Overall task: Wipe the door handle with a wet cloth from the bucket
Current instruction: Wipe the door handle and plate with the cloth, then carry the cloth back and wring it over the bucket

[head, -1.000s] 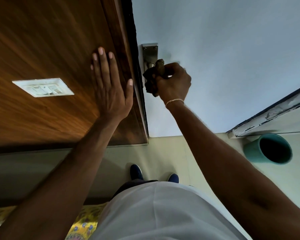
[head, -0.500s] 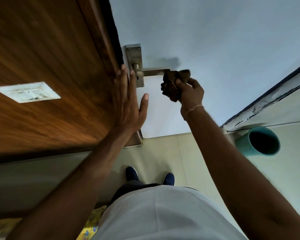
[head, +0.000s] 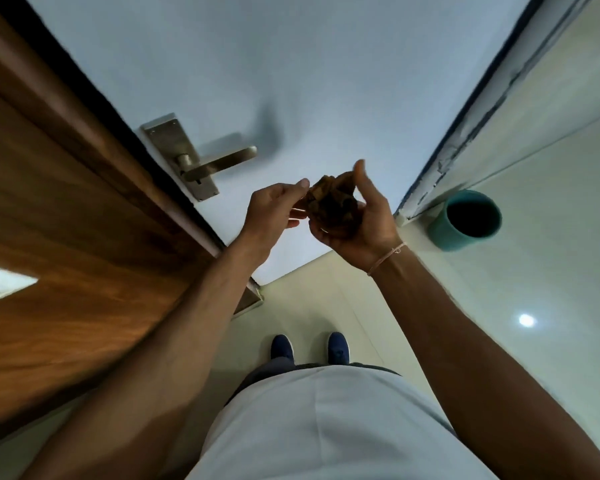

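Observation:
The metal lever door handle (head: 222, 161) on its backplate sticks out from the pale door, left of centre, with nothing touching it. A bunched brown cloth (head: 333, 207) sits in the palm of my right hand (head: 357, 220), whose fingers curl around it. My left hand (head: 274, 211) pinches the cloth's left edge with thumb and fingertips. Both hands hover in front of the door, below and right of the handle. The teal bucket (head: 465, 221) stands on the floor at the right, by the door frame.
A brown wooden panel (head: 66, 220) with a white switch plate (head: 0, 282) fills the left side. A painted frame edge (head: 465, 116) runs diagonally on the right. My blue shoes (head: 309, 346) stand on the pale tiled floor below.
My right hand pulled the cloth off the handle and drew back. My left hand left the wooden panel and came across to grip the cloth. The view swung so the handle now shows free.

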A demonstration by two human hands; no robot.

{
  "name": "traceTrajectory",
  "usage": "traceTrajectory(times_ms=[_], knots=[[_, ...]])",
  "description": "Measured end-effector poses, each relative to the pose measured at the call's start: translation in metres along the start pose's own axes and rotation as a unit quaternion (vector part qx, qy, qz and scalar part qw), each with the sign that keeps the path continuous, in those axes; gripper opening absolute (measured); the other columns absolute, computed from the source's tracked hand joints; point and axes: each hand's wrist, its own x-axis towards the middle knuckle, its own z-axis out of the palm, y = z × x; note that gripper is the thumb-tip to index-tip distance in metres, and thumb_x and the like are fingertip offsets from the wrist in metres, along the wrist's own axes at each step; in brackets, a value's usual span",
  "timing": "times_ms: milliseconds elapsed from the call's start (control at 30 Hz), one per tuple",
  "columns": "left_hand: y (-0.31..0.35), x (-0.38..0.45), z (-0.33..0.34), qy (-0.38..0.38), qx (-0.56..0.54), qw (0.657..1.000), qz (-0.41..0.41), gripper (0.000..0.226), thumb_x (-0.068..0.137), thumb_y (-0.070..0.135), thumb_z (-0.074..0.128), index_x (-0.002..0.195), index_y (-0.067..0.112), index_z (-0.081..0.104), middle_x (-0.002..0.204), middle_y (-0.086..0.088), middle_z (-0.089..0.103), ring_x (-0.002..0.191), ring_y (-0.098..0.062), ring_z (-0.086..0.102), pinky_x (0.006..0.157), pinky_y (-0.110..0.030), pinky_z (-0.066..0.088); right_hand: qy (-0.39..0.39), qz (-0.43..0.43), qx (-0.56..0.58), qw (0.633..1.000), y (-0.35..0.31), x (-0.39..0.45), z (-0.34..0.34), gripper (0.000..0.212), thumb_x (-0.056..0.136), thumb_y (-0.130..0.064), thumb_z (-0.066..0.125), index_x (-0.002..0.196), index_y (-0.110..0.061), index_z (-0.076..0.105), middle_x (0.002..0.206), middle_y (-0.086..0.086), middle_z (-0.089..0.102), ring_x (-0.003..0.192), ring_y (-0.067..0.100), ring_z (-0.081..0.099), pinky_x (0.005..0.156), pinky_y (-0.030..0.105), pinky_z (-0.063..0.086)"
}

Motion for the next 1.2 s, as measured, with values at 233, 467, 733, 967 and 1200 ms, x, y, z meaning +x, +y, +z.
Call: traceTrajectory(times_ms=[233, 467, 733, 967, 1200], knots=[[0.011, 0.022, 0.037, -0.116, 0.035, 0.992, -0.035, 0.037, 0.097, 0.039, 0.081, 0.106, 0.004, 0.078, 0.103, -0.008, 0.083, 0.097, -0.021, 0.081, 0.095, -0.045, 0.067, 0.068, -0.075, 0.049, 0.994, -0.001, -0.015, -0.039, 0.026, 0.099, -0.022, 0.052, 0.122, -0.013, 0.06, 0.131, 0.013, 0.067, 0.125, 0.035, 0.065, 0.1, 0.042, 0.059], [0.011, 0.046, 0.11, -0.203, -0.011, 0.974, -0.098, 0.018, 0.098, 0.015, 0.078, 0.111, 0.003, 0.078, 0.1, -0.014, 0.08, 0.093, -0.027, 0.08, 0.091, -0.041, 0.067, 0.147, -0.122, 0.118, 0.975, -0.034, -0.052, -0.112, 0.061, 0.1, -0.022, 0.046, 0.159, -0.006, 0.048, 0.156, 0.025, 0.057, 0.143, 0.048, 0.057, 0.115, 0.064, 0.05], [0.02, 0.073, 0.265, -0.296, 0.065, 0.945, -0.127, 0.032, 0.092, 0.038, 0.085, 0.108, 0.012, 0.074, 0.103, -0.008, 0.083, 0.101, -0.027, 0.081, 0.085, -0.041, 0.067, 0.177, -0.166, 0.136, 0.96, -0.1, -0.098, -0.215, 0.048, 0.109, -0.014, 0.041, 0.152, -0.001, 0.055, 0.149, 0.028, 0.063, 0.137, 0.047, 0.063, 0.116, 0.058, 0.052], [0.029, 0.103, 0.386, -0.289, 0.023, 0.942, -0.167, 0.012, 0.093, 0.014, 0.082, 0.102, 0.011, 0.075, 0.1, -0.012, 0.082, 0.099, -0.027, 0.08, 0.094, -0.046, 0.065, 0.179, -0.193, 0.208, 0.942, -0.182, -0.123, -0.316, 0.035, 0.105, -0.006, 0.054, 0.137, 0.006, 0.062, 0.143, 0.024, 0.063, 0.147, 0.04, 0.054, 0.117, 0.041, 0.054], [0.031, 0.154, 0.464, -0.276, 0.032, 0.943, -0.18, 0.007, 0.095, 0.014, 0.08, 0.101, 0.015, 0.075, 0.102, -0.011, 0.082, 0.1, -0.028, 0.079, 0.094, -0.045, 0.064, 0.244, -0.136, 0.117, 0.953, -0.253, -0.103, -0.374, 0.024, 0.109, -0.008, 0.056, 0.131, -0.008, 0.065, 0.122, 0.015, 0.075, 0.107, 0.028, 0.076, 0.09, 0.037, 0.068]])
